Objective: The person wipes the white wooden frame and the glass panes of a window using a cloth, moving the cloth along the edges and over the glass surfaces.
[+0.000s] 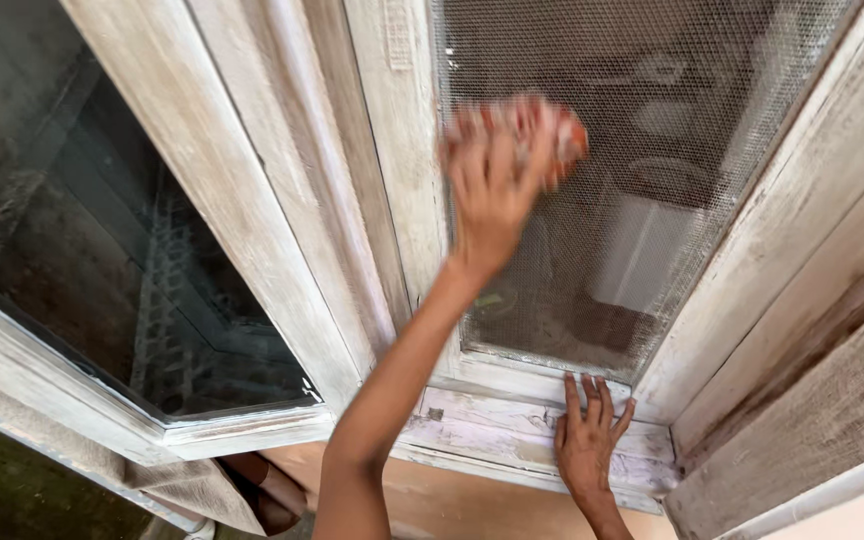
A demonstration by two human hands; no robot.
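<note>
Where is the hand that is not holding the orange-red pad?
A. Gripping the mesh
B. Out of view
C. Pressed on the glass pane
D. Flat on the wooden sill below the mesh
D: the right hand lies flat on the whitewashed sill beneath the mesh screen.

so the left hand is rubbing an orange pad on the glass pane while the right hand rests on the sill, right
Not quite. The head view shows the left hand pressing the orange pad on the wire mesh screen, not the glass pane, which is off to the side. The right hand does rest on the sill.
</note>
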